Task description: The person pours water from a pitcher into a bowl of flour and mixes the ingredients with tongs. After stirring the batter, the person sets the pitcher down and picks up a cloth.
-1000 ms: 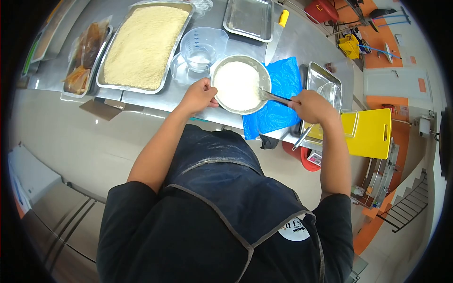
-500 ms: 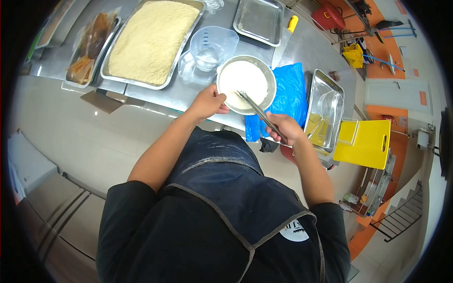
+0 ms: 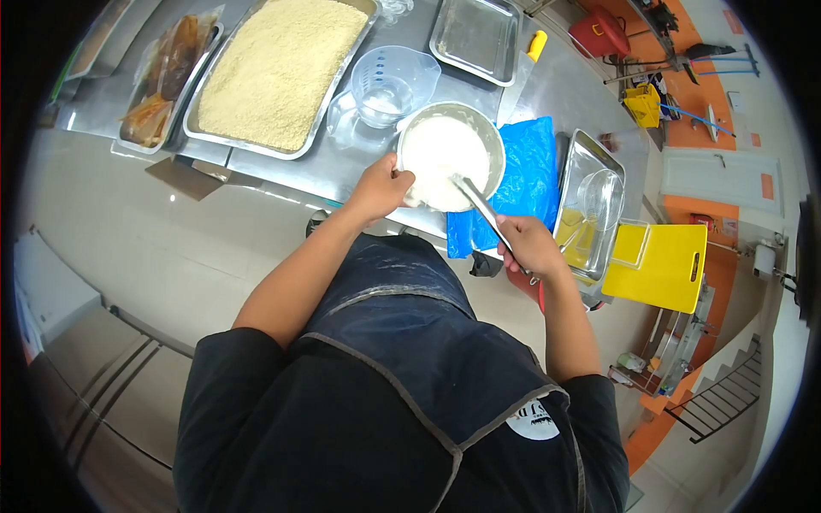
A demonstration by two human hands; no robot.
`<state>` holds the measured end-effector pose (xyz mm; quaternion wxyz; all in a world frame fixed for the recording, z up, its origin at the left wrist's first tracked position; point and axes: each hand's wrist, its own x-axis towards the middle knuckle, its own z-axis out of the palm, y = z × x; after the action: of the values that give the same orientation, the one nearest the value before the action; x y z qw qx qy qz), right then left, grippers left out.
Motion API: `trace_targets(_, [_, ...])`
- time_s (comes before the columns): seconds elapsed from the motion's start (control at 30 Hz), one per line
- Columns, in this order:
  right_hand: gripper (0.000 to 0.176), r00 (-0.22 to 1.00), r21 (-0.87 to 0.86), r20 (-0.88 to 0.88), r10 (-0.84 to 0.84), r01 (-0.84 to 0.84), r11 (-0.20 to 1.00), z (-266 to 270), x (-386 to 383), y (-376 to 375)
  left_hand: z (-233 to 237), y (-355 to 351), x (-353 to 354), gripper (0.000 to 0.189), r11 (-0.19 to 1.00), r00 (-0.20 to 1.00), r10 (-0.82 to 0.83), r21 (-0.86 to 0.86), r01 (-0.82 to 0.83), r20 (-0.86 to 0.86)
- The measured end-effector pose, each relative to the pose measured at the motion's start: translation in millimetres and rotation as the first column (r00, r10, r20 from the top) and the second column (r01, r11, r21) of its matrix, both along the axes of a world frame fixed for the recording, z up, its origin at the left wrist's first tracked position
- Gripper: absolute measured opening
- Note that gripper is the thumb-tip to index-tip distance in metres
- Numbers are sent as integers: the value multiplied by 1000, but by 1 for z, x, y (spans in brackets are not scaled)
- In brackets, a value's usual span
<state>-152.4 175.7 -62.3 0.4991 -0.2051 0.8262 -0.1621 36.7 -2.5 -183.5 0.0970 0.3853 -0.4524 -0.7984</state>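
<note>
A round metal bowl [image 3: 499,169] with thick white batter [image 3: 445,154] in it stands at the table's front edge. My left hand [image 3: 380,190] is closed on the bowl's left rim, thumb at the edge. In my right hand [image 3: 528,244] are long metal tongs [image 3: 481,203], slanting down to the left, their tips at the batter near the bowl's front right side. A blue plastic bag [image 3: 526,171] lies against the bowl's right side. Just behind the bowl is a clear measuring jug [image 3: 393,81].
To the left is a large tray of pale crumbs [image 3: 272,73], beside a smaller tray with bagged brown food [image 3: 171,77]. A metal tray [image 3: 475,38] and a yellow-handled knife [image 3: 522,73] lie behind. At right are a tray with a whisk [image 3: 590,201] and a yellow cutting board [image 3: 658,269].
My right hand and the tongs have shifted right, and the tips moved from the bowl's middle left toward its front right. My left hand stays on the rim.
</note>
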Motion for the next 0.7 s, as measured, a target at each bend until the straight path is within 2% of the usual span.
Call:
trace_targets(0.03, [46,999,-24,-48,-24,23,999,-5,0,3,-2,1,-2,28,1000,1000,-2,-21,2,-20])
trace_targets(0.17, [43,999,-103,21,-47,49,994,-22,5,-5,-4,-5,-2,28,998,999,-47,-41,46,-7])
trace_targets(0.27, [41,976,40,-114,184,-180,983,5,-6,-7,-5,-8,0,22,998,999,-36,-49,36,-8])
trace_targets(0.3, [42,967,78,-176,186,-175,982,10,-7,-9,-3,-9,0,18,998,1000,-27,-62,26,-9])
trace_targets(0.4, [43,838,-113,-466,286,-377,919,-17,-8,-8,0,-10,-1,15,997,1000,-30,-67,30,-3])
trace_targets(0.43, [39,858,-110,-433,278,-357,928,-19,-6,-8,0,-12,-1,14,997,1000,-28,-68,28,3])
trace_targets(0.53, [37,698,56,-511,502,-556,829,8,-8,-7,-3,-16,1,14,994,999,-38,-101,37,-3])
trace_targets(0.63, [29,685,35,-610,399,-479,877,9,-1,-10,-1,-15,-2,15,993,999,-43,-112,44,9])
trace_targets(0.7, [32,723,-27,-569,391,-492,870,0,0,-14,7,-13,-4,15,996,1000,-28,-91,27,-4])
